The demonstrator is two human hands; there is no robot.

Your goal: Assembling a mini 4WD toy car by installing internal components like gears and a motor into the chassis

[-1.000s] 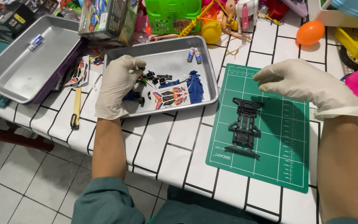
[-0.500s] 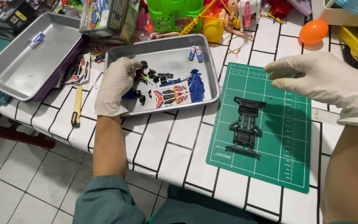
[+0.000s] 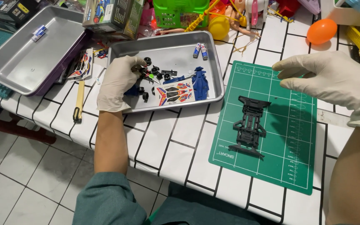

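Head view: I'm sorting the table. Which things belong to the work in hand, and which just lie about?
In hand: left hand among small black parts in the near tray; right hand above black chassis on green mat.
Lying about: empty-looking far tray, orange ball, green basket.

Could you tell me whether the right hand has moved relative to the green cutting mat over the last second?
Yes. The right hand has drifted toward the mat's far right corner, off the green cutting mat and away from the black chassis.

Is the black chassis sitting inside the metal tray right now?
No, the black chassis lies on the green cutting mat, to the right of the metal tray.
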